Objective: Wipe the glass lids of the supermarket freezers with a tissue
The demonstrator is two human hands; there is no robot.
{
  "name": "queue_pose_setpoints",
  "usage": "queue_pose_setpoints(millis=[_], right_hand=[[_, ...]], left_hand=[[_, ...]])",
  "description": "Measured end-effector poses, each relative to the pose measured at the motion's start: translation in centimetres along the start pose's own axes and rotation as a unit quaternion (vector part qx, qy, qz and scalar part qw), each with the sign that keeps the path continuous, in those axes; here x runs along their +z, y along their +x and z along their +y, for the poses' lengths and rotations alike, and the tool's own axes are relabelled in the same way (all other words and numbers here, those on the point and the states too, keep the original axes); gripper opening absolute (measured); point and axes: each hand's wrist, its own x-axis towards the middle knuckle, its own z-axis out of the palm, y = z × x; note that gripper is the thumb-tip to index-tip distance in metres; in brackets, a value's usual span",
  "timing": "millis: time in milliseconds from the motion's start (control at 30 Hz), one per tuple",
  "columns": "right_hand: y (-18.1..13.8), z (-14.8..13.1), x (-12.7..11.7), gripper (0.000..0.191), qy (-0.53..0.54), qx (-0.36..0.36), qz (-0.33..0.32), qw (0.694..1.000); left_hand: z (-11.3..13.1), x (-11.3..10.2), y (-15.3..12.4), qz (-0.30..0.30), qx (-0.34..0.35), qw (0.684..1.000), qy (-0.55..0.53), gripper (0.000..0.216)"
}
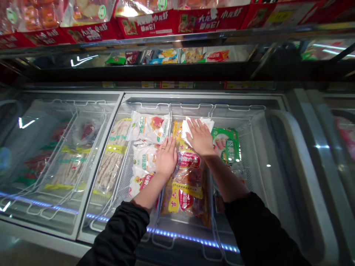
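Note:
My right hand (200,137) lies over a folded white cloth (206,123), pressing it against the glass freezer lid (238,207). Its fingers stretch forward across the cloth. To its left, my left hand (166,155) rests flat on the same glass, fingers extended and holding nothing; a thin ring shows on one finger. Beneath the glass are white packs with a food picture (151,127), yellow bags with red labels (185,199) and a green pack (227,144). My forearms hide part of these goods.
A curved white handle (302,155) runs along the lid's right side. Left of the frame divider (101,162) is another glass section with wire baskets. Above stands a shelf with red printed strips (146,26) and packaged food. A blue-white light strip (194,238) glows near the front.

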Motion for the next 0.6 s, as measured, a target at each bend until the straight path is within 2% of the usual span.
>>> queue_pose_setpoints(millis=[133,200,300,400,467,533,600], right_hand=[[-4.0,-1.4,1.2,0.065,-0.014,0.054,0.053,0.997],[-5.1,-3.0,1.5,0.064,-0.016,0.029,0.05,0.998],[-3.5,-4.0,1.3,0.061,-0.005,-0.031,-0.004,0.999],[0.2,-2.4,0.4,0.063,0.005,-0.065,-0.051,0.997],[1.7,-0.5,-0.2,0.064,0.0,-0.047,-0.049,0.998],[1.4,0.9,-0.3,0.065,-0.011,-0.002,-0.026,1.0],[-0.4,1.4,0.0,0.065,-0.025,0.04,0.012,0.999]], left_hand=[[-0.1,-0.3,-0.2,-0.019,0.002,1.0,-0.01,0.058],[-0.1,-0.7,0.1,-0.026,0.004,1.0,-0.014,0.058],[-0.2,-1.1,1.8,-0.023,0.02,0.999,-0.02,0.057],[-0.4,-1.2,5.1,-0.011,0.038,0.999,-0.029,0.059],[-0.6,-1.0,7.4,-0.011,0.044,0.998,-0.031,0.059],[-0.6,-0.7,9.2,-0.018,0.047,0.998,-0.029,0.058],[-0.5,-0.3,10.1,-0.023,0.048,0.998,-0.027,0.059]])
